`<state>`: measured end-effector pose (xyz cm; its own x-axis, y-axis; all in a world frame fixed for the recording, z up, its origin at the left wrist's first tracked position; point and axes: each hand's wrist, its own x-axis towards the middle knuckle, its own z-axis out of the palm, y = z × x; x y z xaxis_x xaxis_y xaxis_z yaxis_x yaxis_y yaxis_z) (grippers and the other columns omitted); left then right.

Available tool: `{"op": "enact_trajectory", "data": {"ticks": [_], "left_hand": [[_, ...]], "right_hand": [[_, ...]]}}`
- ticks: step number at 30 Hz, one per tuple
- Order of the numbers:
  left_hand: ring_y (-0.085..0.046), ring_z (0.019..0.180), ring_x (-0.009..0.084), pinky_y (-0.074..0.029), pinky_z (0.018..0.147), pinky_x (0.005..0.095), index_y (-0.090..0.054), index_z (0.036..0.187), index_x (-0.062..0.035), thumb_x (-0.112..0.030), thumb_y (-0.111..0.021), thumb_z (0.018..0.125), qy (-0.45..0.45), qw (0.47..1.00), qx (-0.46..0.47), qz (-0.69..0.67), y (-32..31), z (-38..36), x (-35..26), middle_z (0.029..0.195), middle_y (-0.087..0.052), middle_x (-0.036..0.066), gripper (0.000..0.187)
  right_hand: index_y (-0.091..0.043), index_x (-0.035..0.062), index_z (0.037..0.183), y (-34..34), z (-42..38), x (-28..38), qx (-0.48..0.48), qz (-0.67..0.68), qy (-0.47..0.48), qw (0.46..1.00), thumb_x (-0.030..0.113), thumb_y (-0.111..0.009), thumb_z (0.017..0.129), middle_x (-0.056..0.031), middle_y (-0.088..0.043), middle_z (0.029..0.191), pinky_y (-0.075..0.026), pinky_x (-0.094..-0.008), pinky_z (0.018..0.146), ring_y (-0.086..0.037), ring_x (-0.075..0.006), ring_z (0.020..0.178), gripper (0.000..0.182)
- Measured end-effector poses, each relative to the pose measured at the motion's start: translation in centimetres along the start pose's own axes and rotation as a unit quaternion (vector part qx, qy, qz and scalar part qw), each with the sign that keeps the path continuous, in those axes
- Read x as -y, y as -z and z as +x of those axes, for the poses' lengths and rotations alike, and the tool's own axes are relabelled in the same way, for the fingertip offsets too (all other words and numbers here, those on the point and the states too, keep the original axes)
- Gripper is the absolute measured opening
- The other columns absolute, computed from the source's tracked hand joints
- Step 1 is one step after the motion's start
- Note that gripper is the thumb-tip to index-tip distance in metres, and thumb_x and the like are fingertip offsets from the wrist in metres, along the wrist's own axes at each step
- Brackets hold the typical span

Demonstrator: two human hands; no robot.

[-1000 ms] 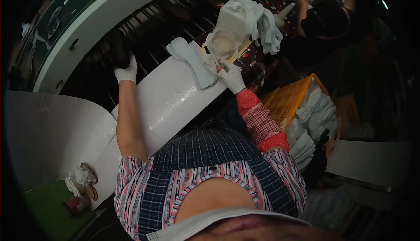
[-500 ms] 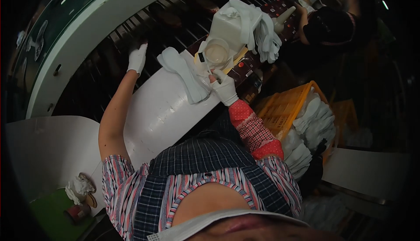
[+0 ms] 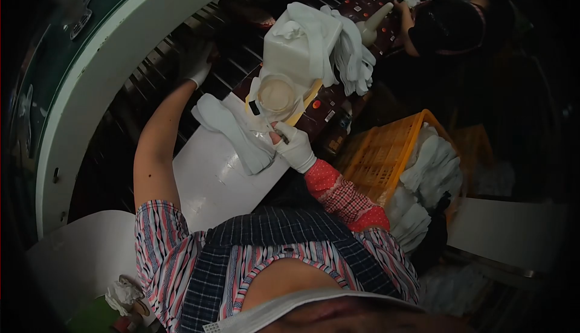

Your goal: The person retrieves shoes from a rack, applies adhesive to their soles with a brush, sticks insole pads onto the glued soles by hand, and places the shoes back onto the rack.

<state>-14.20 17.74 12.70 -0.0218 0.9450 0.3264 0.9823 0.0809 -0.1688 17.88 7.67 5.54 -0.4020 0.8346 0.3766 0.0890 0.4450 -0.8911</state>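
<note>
My right hand [image 3: 295, 147], in a white glove with bare fingertips, is closed on the thin handle of a small brush [image 3: 254, 108] with a black head. The brush head is beside a round cup [image 3: 277, 94] of pale, cloudy contents. Near that hand, white insole-shaped pieces [image 3: 232, 132] lie stacked on a smooth white board [image 3: 208, 182]. My left hand [image 3: 199, 66], also gloved, reaches over the dark slatted conveyor [image 3: 226, 73]. Its fingers are in shadow, and I cannot make out whether they hold anything.
Behind the cup stands a white container [image 3: 296, 43] draped with white pieces [image 3: 353, 61]. An orange crate [image 3: 377, 158] of white pieces [image 3: 432, 164] is at my right. A curved pale rim [image 3: 78, 91] borders the conveyor's left. Another person [image 3: 447, 28] works at upper right.
My left hand has moved deeper into the shadow over the conveyor. The view has shifted, so the board, cup and right hand appear lower and further left. The right hand keeps the brush.
</note>
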Motion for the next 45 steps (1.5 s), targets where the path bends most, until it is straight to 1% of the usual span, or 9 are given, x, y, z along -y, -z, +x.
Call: {"op": "enact_trajectory", "data": {"ticks": [6,11,15,20,24,30,36,38,45], "left_hand": [[-0.042,0.117,0.0325,-0.032,0.098,0.0447,-0.046,0.123,-0.0109,-0.012,-0.059,0.074,0.021,1.000,0.004,-0.023,0.7,-1.1,0.9,0.124,-0.047,0.013,0.051],[-0.047,0.115,0.0300,-0.036,0.097,0.0361,-0.042,0.130,-0.0030,-0.027,-0.060,0.084,0.126,0.859,-0.001,-0.496,4.2,-4.8,2.2,0.129,-0.049,0.014,0.055],[-0.048,0.114,0.0272,-0.034,0.099,0.0339,-0.041,0.130,-0.0017,-0.036,-0.060,0.084,0.200,0.892,-0.107,-0.391,4.0,-5.1,4.6,0.128,-0.049,0.013,0.059],[-0.050,0.108,0.0223,-0.041,0.093,0.0311,-0.034,0.134,-0.0098,-0.042,-0.046,0.092,0.445,0.437,-0.142,-0.769,4.7,-3.8,2.6,0.128,-0.046,0.010,0.055],[-0.051,0.108,0.0255,-0.038,0.094,0.0322,-0.041,0.132,-0.0070,-0.041,-0.059,0.083,0.274,0.478,-0.259,-0.793,-10.7,0.5,12.2,0.128,-0.048,0.007,0.062],[-0.055,0.100,0.0180,-0.043,0.088,0.0294,-0.056,0.115,-0.0005,-0.021,-0.045,0.093,0.210,0.753,-0.101,-0.615,-12.2,0.1,11.6,0.112,-0.059,0.009,0.033],[-0.055,0.104,0.0214,-0.044,0.089,0.0321,-0.053,0.120,-0.0023,-0.020,-0.045,0.092,0.285,0.719,-0.130,-0.620,-6.1,-4.0,7.7,0.117,-0.057,0.010,0.034],[-0.052,0.108,0.0241,-0.039,0.097,0.0363,-0.049,0.126,-0.0069,-0.029,-0.046,0.092,0.402,0.340,-0.216,-0.822,1.1,-6.2,2.9,0.119,-0.054,0.009,0.040],[-0.046,0.116,0.0254,-0.038,0.098,0.0426,-0.047,0.122,-0.0078,-0.038,-0.060,0.085,0.404,0.355,-0.245,-0.807,8.0,-17.5,-1.6,0.125,-0.048,0.009,0.049]], "right_hand": [[-0.060,0.0000,0.105,-0.1,0.0,-0.2,0.011,0.037,-0.023,0.999,0.013,-0.064,0.082,-0.0169,-0.064,0.084,-0.049,-0.0288,0.064,-0.064,-0.0228,0.071,0.026],[-0.060,-0.0002,0.105,-0.2,0.1,-0.5,-0.012,0.027,0.016,0.999,0.013,-0.064,0.082,-0.0167,-0.064,0.085,-0.050,-0.0288,0.064,-0.064,-0.0237,0.071,0.026],[-0.060,-0.0020,0.106,-0.1,0.2,-0.4,-0.003,0.019,0.005,1.000,0.012,-0.066,0.081,-0.0140,-0.065,0.083,-0.049,-0.0268,0.066,-0.062,-0.0167,0.071,0.029],[-0.060,-0.0011,0.106,0.0,0.3,0.0,0.011,0.037,-0.025,0.999,0.012,-0.066,0.082,-0.0139,-0.065,0.081,-0.049,-0.0266,0.065,-0.062,-0.0162,0.070,0.028],[-0.059,-0.0005,0.106,0.1,0.2,0.0,0.018,0.033,-0.029,0.999,0.014,-0.062,0.084,-0.0164,-0.064,0.083,-0.049,-0.0287,0.065,-0.064,-0.0225,0.071,0.027],[-0.059,-0.0014,0.107,-0.1,0.0,-0.4,0.006,0.037,-0.033,0.999,0.014,-0.064,0.083,-0.0153,-0.065,0.081,-0.049,-0.0273,0.065,-0.062,-0.0179,0.070,0.029],[-0.059,-0.0018,0.106,-0.4,0.4,-1.3,-0.005,0.028,-0.016,0.999,0.014,-0.064,0.083,-0.0154,-0.065,0.080,-0.049,-0.0277,0.063,-0.062,-0.0176,0.068,0.029],[-0.059,-0.0015,0.106,-0.6,0.5,-1.6,-0.014,0.022,0.001,1.000,0.016,-0.063,0.083,-0.0158,-0.064,0.078,-0.049,-0.0292,0.061,-0.062,-0.0203,0.065,0.028],[-0.059,-0.0018,0.106,-0.6,1.1,-3.9,-0.003,-0.004,-0.046,0.999,0.015,-0.063,0.084,-0.0121,-0.065,0.081,-0.048,-0.0256,0.065,-0.060,-0.0127,0.070,0.027]]}}
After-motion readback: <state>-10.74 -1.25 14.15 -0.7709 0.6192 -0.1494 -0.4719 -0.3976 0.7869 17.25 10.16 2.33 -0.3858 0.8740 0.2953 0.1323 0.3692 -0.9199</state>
